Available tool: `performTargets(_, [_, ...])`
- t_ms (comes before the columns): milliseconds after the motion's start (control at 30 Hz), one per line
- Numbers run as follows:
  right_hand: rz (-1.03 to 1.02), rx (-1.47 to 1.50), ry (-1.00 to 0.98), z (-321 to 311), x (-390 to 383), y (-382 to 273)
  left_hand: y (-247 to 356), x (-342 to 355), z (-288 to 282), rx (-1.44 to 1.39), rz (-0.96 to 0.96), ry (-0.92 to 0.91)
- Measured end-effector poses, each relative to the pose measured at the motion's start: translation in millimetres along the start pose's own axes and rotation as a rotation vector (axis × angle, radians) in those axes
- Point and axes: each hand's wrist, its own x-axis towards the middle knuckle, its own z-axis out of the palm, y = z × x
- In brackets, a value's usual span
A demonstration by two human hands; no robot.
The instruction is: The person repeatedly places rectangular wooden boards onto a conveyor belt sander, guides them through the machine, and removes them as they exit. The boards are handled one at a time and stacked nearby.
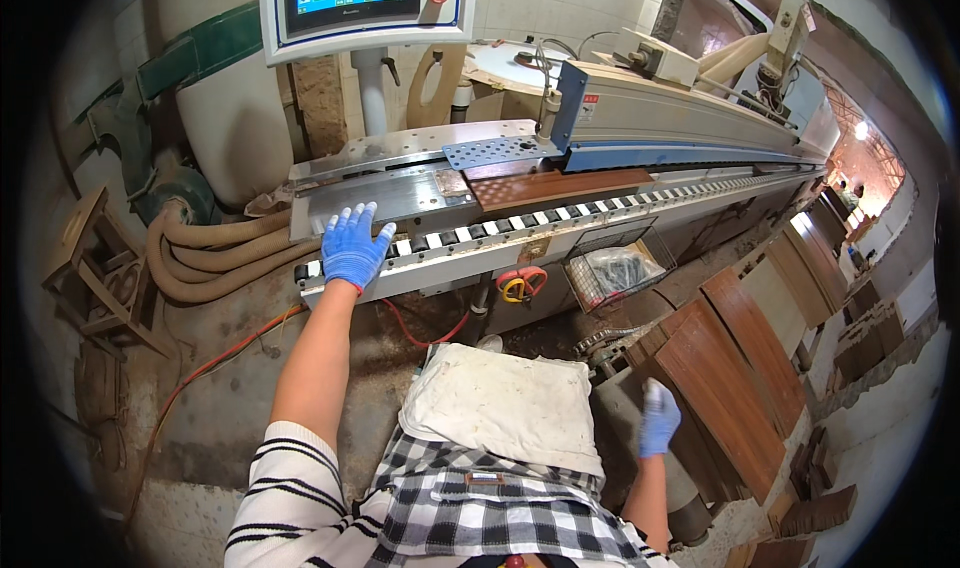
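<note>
A brown panel (562, 190) is lying in the machine (680, 118), at about two o'clock from my left hand (355, 248), its long axis running roughly nine to three; my left is sitting nearer it than my right. That left hand is spreading its fingers, gripping nothing, over the roller rail (515, 225) and steel table (400, 193). My right hand (658, 418) is blurring, so I can't tell its grip; brown boards (720, 398) are lying at its three o'clock.

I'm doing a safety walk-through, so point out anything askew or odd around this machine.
The brown panels at right sit askew, their edges not lined up. A red hose trails across the floor at left, possibly a trip hazard.
</note>
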Motion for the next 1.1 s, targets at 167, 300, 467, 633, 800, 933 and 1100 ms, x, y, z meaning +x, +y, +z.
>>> performTargets(167, [0.840,1.115,0.538,-61,5,28,-2,-4,-2,0.023,-0.010,-0.005])
performTargets(300, [0.837,1.117,0.597,-83,10,72,0,-3,-3,0.029,-0.015,-0.008])
performTargets(467, [0.768,1.209,0.275,-78,-24,38,-1,-3,-3,0.019,-0.018,-0.029])
performTargets(633, [0.735,1.247,0.488,-115,-52,43,-7,-4,1,0.014,-0.011,-0.010])
performTargets(800, [0.663,1.177,0.428,-136,-55,48,-10,-7,-3,-0.018,0.007,-0.033])
performTargets(933, [0.562,1.247,0.227,-107,-51,32,-13,-21,-9,-0.152,0.102,0.012])
performTargets(1100, [0.589,1.328,-0.101,-25,-13,-53,16,-62,-48,-0.355,0.316,0.015])
